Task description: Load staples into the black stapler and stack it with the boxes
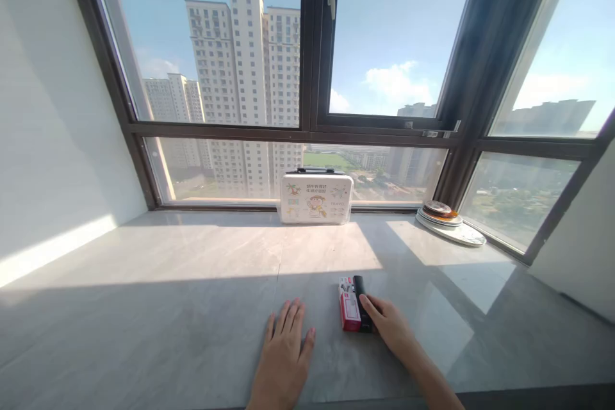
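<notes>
My left hand (284, 359) lies flat on the grey marble-look sill, its fingers stretched forward with nothing under them that I can see. To its right, my right hand (390, 327) is closed on a long black object (361, 301) that looks like a stapler; the thumb rests along its side and the other fingers are mostly hidden. Directly left of the black object, and touching it, is a small red and white box (349, 307) with printed pictures on it. I cannot tell whether the fingers also touch this box.
A white carry case (316, 198) with cartoon prints and a black handle stands against the window at the back. Stacked plates or dishes (446, 224) sit in the right back corner. Dark window frames (288, 134) border the marble-look sill (158, 320).
</notes>
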Motion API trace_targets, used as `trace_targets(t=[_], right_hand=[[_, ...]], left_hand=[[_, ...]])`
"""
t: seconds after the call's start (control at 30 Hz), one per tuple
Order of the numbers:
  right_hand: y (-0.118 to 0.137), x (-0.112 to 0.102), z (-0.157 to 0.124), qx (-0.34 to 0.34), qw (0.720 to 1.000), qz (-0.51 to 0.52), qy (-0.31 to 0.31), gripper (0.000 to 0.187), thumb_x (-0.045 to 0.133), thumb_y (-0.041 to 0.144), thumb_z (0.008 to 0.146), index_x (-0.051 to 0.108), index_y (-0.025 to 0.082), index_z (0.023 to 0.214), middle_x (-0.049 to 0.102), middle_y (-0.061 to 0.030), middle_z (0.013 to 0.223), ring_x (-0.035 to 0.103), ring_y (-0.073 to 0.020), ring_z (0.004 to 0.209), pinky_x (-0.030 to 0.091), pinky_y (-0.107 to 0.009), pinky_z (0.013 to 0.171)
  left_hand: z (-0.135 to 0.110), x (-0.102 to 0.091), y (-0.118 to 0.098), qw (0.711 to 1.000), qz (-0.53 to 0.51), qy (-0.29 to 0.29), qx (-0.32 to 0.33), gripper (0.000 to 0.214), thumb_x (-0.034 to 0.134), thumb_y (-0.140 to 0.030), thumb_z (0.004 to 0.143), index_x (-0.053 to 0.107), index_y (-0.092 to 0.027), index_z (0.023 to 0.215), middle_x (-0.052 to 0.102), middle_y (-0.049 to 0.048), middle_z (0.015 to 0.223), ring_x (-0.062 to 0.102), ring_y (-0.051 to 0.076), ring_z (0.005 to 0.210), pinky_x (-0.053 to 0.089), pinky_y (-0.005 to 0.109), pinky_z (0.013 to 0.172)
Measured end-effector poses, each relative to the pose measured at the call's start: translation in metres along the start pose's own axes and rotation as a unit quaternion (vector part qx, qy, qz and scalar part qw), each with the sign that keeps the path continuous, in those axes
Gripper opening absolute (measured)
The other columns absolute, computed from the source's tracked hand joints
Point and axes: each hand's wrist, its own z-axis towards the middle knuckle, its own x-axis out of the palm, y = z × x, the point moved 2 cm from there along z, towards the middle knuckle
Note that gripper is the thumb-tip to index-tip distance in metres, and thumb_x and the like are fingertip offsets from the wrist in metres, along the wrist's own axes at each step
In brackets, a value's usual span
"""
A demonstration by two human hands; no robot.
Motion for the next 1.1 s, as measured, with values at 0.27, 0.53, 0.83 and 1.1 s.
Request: trace_targets(t=[0.27, 0.53, 0.83, 1.1], right_hand=[[0.059, 0.086, -0.01, 0.002, 0.995, -0.051, -0.088, 0.058, 0.034, 0.062, 0.098, 0.067, 0.024, 0.127, 0.077, -0.0096, 0.107, 0.071, -0.0283, 0.1, 0.049, -0.031, 0.079], [0.042, 0.073, -0.022, -0.011, 0.995, -0.026, -0.097, 0.054, 0.032, 0.062, 0.1, 0.063, 0.024, 0.122, 0.075, -0.0073, 0.095, 0.072, -0.0259, 0.09, 0.049, -0.029, 0.072], [0.027, 0.058, -0.03, -0.007, 0.996, 0.015, -0.088, 0.051, 0.032, 0.062, 0.099, 0.061, 0.024, 0.117, 0.071, -0.0022, 0.078, 0.071, -0.0233, 0.075, 0.047, -0.029, 0.066], [0.026, 0.059, -0.029, 0.002, 0.996, 0.022, -0.084, 0.052, 0.033, 0.063, 0.098, 0.06, 0.024, 0.118, 0.073, -0.0028, 0.081, 0.071, -0.0239, 0.078, 0.048, -0.03, 0.068]], left_hand=[[0.007, -0.005, -0.001, 0.98, -0.135, -0.093, -0.11, 0.053, 0.035, -0.05, 0.104, 0.046, -0.021, 0.146, 0.054, 0.0083, 0.148, 0.046, 0.024, 0.138, 0.035, 0.04, 0.117], [0.026, -0.017, -0.029, 0.985, -0.026, -0.116, -0.125, 0.044, 0.056, -0.034, 0.089, 0.06, -0.02, 0.13, 0.064, 0.0106, 0.118, 0.059, 0.03, 0.111, 0.046, 0.039, 0.093], [0.035, -0.036, 0.028, 0.978, -0.024, -0.16, -0.135, 0.026, 0.057, -0.034, 0.091, 0.067, -0.021, 0.11, 0.066, 0.0068, 0.104, 0.061, 0.025, 0.099, 0.047, 0.03, 0.082], [0.033, -0.039, 0.063, 0.968, -0.001, -0.197, -0.154, 0.032, 0.049, -0.037, 0.097, 0.065, -0.02, 0.119, 0.062, 0.0083, 0.113, 0.058, 0.027, 0.108, 0.046, 0.035, 0.092]])
